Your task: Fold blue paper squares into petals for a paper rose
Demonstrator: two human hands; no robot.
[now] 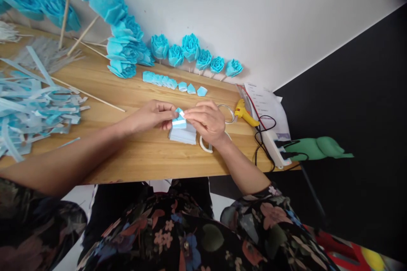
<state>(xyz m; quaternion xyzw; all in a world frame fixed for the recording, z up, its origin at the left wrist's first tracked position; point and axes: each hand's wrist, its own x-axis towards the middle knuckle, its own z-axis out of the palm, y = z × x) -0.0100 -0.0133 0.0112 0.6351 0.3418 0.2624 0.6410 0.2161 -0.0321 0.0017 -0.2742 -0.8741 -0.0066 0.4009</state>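
A small blue and white folded paper piece (179, 123) is held between both hands above the table. My left hand (160, 114) pinches its left side between thumb and fingers. From the right, my right hand (208, 120) pinches the piece's upper corner with its fingertips. Just below lies a stack of pale paper pieces (183, 135), partly covered by the held one. Behind the hands runs a row of small folded blue petals (160, 80), several overlapping and 3 lying apart. A white tape roll (206, 145) lies partly hidden under my right wrist.
Blue paper roses (190, 47) line the wall, larger ones on sticks at the left. Blue and white paper strips (38, 108) heap at the left. A clear tape roll (227, 113), yellow glue gun (244, 112), cables and a power strip (276, 148) occupy the right end.
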